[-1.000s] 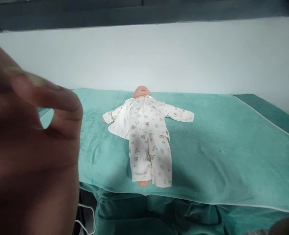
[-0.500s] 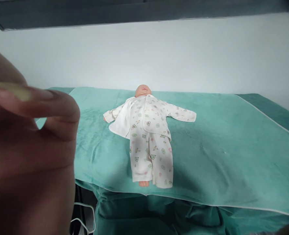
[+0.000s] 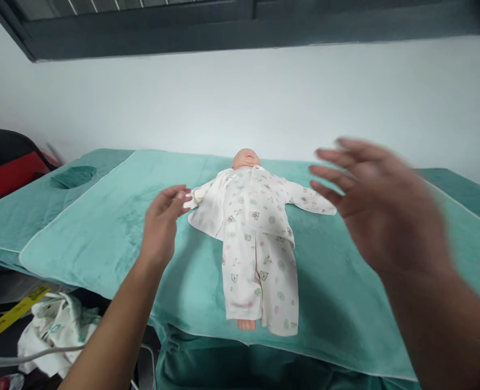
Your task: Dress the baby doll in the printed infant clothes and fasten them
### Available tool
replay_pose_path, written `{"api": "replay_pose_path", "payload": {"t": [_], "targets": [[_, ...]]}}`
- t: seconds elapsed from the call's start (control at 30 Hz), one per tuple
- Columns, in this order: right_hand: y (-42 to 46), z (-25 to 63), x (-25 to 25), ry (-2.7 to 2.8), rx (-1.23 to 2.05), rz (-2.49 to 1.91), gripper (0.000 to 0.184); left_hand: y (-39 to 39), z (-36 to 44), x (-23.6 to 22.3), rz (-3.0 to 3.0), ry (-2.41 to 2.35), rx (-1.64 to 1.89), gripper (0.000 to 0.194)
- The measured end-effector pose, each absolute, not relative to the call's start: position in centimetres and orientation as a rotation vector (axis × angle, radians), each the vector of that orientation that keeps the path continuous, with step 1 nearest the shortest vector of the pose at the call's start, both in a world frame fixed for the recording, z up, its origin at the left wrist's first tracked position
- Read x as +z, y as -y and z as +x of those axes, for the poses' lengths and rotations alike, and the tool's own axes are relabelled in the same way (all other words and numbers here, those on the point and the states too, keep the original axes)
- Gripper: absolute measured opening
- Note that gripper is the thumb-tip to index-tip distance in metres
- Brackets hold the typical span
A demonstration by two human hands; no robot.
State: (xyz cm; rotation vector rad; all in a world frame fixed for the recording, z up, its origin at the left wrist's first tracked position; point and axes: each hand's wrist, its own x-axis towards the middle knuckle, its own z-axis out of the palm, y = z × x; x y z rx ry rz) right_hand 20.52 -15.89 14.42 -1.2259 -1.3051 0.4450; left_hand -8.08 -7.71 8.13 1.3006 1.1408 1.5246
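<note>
- Left edge: a rounded black chair back with a red panel.
- Lower left: a yellow strip bearing dark marks too small to read, beside a crumpled white cloth with green print.
- Left of centre: the left hand, fingers bent with the thumb close to them, overlapping in view the sleeve of the doll; whether they pinch it cannot be told.
- Centre: the smooth-headed doll, face-up on the bed, whose plush green cover has pale edging. Its soft white jacket flares open at left; the trousers share the small green and pink print, with toes showing below one leg.
- Right: the right hand, motion-blurred, fingers spread.
</note>
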Motion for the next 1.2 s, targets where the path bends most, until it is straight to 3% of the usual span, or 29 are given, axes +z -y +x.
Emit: {"api": "replay_pose_path", "payload": {"t": [0.1,0.23,0.37,0.53,0.7,0.83,1.0,1.2], "targets": [[11.5,19.2,11.3,1.27,0.628,-1.346,0.03,3.7,-8.0,3.6,1.617,-1.601,1.094,0.022],[4.7,17.9,7.7,1.341,0.497,-1.606,0.029,1.3,-7.5,0.2,1.976,-1.883,0.821,0.017],[-0.6,17.1,7.3,1.583,0.251,-1.801,0.021,1.4,-6.2,1.8,1.723,-1.723,0.94,0.017],[-3.2,17.5,7.3,1.635,0.314,-1.906,0.03,4.1,-2.5,7.6,1.419,-1.112,1.27,0.021],[-2.9,18.3,6.5,1.534,0.367,-1.811,0.028,5.2,-0.1,10.4,1.483,-0.634,1.034,0.019],[-2.8,18.1,6.9,1.507,0.359,-1.861,0.029,-0.3,-0.5,9.3,1.436,-0.997,1.377,0.012],[-2.9,17.3,7.8,1.65,0.345,-2.027,0.033,-7.2,2.0,7.3,1.785,-1.27,1.043,0.015],[-3.4,17.6,7.6,1.721,0.354,-2.045,0.022,-8.6,5.0,5.3,1.914,-1.369,0.994,0.021]]}}
